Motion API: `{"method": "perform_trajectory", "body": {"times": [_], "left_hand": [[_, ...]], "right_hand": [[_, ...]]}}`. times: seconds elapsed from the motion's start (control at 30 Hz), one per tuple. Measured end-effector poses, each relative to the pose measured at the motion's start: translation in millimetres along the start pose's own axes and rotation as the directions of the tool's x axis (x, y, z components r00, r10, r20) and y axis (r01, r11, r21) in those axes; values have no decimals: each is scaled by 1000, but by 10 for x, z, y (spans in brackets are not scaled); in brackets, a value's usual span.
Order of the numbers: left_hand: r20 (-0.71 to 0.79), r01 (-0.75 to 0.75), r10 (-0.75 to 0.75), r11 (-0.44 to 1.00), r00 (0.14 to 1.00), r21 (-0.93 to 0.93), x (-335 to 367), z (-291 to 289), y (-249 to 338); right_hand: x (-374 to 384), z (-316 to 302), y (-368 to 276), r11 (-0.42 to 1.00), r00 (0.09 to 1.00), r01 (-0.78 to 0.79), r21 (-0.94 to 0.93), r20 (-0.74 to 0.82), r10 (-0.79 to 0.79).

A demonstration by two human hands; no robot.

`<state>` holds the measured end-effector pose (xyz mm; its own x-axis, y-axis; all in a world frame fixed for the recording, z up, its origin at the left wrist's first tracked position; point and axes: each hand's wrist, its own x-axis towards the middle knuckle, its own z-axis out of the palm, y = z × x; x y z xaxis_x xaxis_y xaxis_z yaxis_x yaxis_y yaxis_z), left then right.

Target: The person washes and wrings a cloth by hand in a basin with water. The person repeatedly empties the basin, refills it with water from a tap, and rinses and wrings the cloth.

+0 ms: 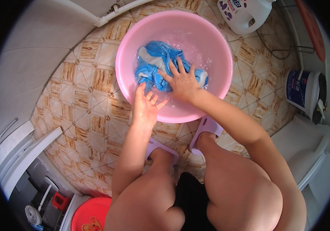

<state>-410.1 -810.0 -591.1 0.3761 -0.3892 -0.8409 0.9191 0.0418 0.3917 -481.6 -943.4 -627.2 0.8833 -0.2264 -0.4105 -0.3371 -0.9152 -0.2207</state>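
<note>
A blue cloth with white patches (153, 57) lies bunched in water inside a round pink basin (221, 77) on the floor. Palm down, my right hand (183, 81) rests on the cloth's right part with its fingers spread. Over the basin's near left rim is my left hand (146, 104), palm turned up and fingers apart. Its index fingertip is close to the cloth's lower left edge; whether it touches I cannot tell. The fold under my right palm is hidden.
Patterned tiles (95, 100) surround the basin. A white jug (248, 15) stands beyond its right rim, and a white bucket with a blue label (303, 90) stands further right. My feet wear lilac slippers (211, 125) close to the basin. A red basin (90, 211) is at the lower left.
</note>
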Motion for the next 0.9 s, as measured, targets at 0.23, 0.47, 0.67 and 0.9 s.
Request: {"method": "perform_trajectory", "body": {"times": [0.23,0.47,0.67,0.9], "left_hand": [[23,25,-24,999,999,-44,52,-86,36],[-4,19,-19,997,1000,-81,252,-5,103],[203,64,-28,982,979,-175,291,-9,300],[484,-475,781,625,396,-620,217,115,-282]], "right_hand": [[271,-394,263,959,996,-58,277,84,36],[213,-73,77,860,975,-57,507,-157,157],[-208,-520,-282,571,799,525,631,-596,-75],[-269,-611,-629,766,763,518,380,-610,-213]]}}
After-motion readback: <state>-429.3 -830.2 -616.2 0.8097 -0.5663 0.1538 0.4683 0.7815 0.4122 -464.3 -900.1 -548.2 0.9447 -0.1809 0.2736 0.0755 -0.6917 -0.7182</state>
